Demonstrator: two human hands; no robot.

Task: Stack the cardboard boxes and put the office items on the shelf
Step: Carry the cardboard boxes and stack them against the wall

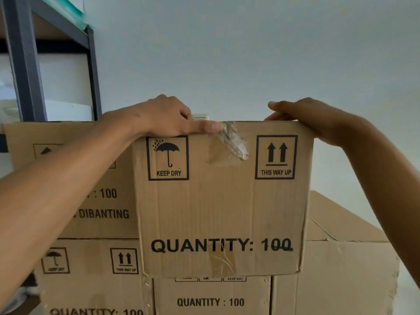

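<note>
At the top of the stack, the cardboard box (222,201) marked "QUANTITY: 100" is held by its upper edge. The left hand (163,117) is curled over that edge, thumb pressed flat along the front; the right hand (304,117) is hooked over the right corner. Other boxes (95,273) are seen below and beside it, a dark metal shelf (25,71) at far left.

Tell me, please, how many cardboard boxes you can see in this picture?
5: the top box both hands hold, one left of it, one lower left, one beneath it, and a large one at right. Others may be hidden behind.
</note>
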